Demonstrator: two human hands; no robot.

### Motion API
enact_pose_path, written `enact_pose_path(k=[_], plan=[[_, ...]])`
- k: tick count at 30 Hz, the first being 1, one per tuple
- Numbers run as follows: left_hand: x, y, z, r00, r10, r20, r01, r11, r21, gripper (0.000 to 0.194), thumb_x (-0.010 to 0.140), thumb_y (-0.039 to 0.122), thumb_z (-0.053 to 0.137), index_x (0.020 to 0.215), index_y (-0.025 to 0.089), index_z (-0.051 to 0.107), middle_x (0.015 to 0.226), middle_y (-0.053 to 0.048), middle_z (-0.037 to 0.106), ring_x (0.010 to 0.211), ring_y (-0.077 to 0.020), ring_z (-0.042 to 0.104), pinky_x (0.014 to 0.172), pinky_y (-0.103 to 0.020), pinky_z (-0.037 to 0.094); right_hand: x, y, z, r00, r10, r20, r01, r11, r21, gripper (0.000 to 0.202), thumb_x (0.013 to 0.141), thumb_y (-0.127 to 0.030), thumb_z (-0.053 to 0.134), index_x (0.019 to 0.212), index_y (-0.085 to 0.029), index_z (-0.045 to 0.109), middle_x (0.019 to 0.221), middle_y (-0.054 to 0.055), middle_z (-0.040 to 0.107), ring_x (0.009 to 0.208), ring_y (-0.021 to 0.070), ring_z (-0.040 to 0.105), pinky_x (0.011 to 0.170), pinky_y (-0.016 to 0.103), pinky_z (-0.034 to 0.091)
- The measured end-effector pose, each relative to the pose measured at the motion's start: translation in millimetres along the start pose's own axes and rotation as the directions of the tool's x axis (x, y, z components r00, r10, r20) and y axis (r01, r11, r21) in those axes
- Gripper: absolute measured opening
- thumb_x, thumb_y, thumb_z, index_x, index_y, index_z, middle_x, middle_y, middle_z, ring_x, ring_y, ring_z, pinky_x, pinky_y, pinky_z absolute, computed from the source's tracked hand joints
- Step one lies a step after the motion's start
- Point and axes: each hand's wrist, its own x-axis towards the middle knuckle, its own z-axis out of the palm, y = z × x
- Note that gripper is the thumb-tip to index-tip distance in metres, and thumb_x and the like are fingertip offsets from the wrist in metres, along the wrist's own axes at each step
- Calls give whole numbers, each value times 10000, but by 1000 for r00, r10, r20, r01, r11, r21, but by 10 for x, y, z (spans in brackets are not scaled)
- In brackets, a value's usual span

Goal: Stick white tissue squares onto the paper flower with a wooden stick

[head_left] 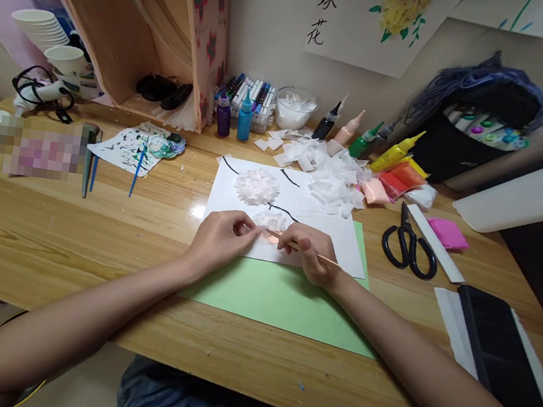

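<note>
My right hand (313,246) is closed around a thin wooden stick (327,260), whose tip points left toward my other hand. Thumb and fingers of my left hand (224,234) are pinched at that tip; what lies between them is too small to make out. Both hands rest over a white sheet of paper (346,248) with dark painted branches. A full, ruffled pale-pink tissue flower (257,186) is on the sheet. Just below it, a second, partly formed tissue flower (272,220) touches the fingertips, beside a peach-coloured patch (273,237).
Green paper (278,299) lies under the sheet. Cut tissue squares (336,172) are heaped behind it. Paint bottles (326,122), a glass bowl (295,109) and markers (253,100) line the wall. At right are black-handled scissors (409,246) and a dark phone-like object (503,351); brushes (139,168) lie left.
</note>
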Motion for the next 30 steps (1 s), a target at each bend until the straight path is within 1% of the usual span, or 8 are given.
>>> enact_pose_path(k=[3, 6, 18, 20, 23, 26, 28, 30], plan=[[5, 2, 4, 1000, 1, -21, -1, 1000, 13, 201, 764, 368, 597, 732, 187, 680, 566, 21, 584, 527, -97, 474, 506, -225, 334, -14, -15, 0, 986, -166, -27, 163, 983, -88, 505, 982, -349, 182, 695, -178, 561, 570, 25, 512, 554, 133, 466, 572, 277, 380], [5, 5, 8, 1000, 9, -25, -8, 1000, 26, 194, 771, 363, 590, 743, 190, 672, 555, 32, 569, 521, -95, 469, 509, -226, 331, -5, -18, 17, 956, -285, 66, 292, 937, -194, 487, 978, -311, 180, 682, -180, 543, 560, 30, 522, 535, 138, 440, 548, 278, 364], [12, 34, -2, 1000, 23, -4, -22, 992, 122, 214, 803, 386, 560, 785, 206, 673, 560, 31, 585, 527, -106, 486, 523, -236, 317, 24, 11, 47, 965, -208, 159, 247, 926, -285, 461, 983, -308, 187, 701, -177, 529, 613, 46, 573, 588, 144, 481, 580, 279, 382], [13, 40, -8, 1000, 23, -3, -22, 992, 122, 215, 805, 387, 558, 784, 206, 671, 561, 28, 590, 526, -108, 489, 526, -237, 320, 46, -18, 50, 977, -151, 150, 186, 950, -253, 468, 984, -317, 193, 673, -183, 516, 594, 35, 554, 573, 136, 482, 578, 274, 388], [12, 51, -14, 1000, 21, -1, -21, 992, 125, 201, 803, 373, 560, 774, 202, 661, 571, 25, 602, 535, -112, 504, 529, -236, 325, 110, -114, 77, 995, 85, 50, -74, 979, -190, 487, 987, -349, 223, 621, -186, 499, 558, 7, 519, 527, 108, 471, 566, 252, 388], [11, 59, -12, 1000, 29, -11, -27, 988, 150, 197, 802, 367, 559, 764, 198, 653, 589, 17, 611, 545, -116, 512, 528, -234, 323, 157, -187, 121, 932, 356, -69, -360, 932, -48, 518, 980, -415, 240, 592, -184, 493, 522, -13, 495, 488, 92, 464, 534, 234, 382], [10, 59, -8, 999, 32, -15, -29, 987, 161, 201, 804, 369, 556, 762, 197, 651, 598, 13, 615, 550, -118, 516, 527, -235, 322, 145, -186, 144, 900, 427, -91, -425, 904, 37, 527, 972, -448, 241, 599, -183, 504, 496, -20, 483, 465, 92, 459, 512, 233, 377], [9, 57, -3, 999, 32, -15, -29, 986, 163, 208, 808, 373, 550, 759, 197, 648, 600, 12, 616, 553, -120, 521, 528, -236, 323, 103, -157, 156, 920, 383, -87, -381, 924, 40, 517, 973, -441, 250, 611, -182, 514, 495, -20, 485, 466, 95, 462, 520, 238, 381]])
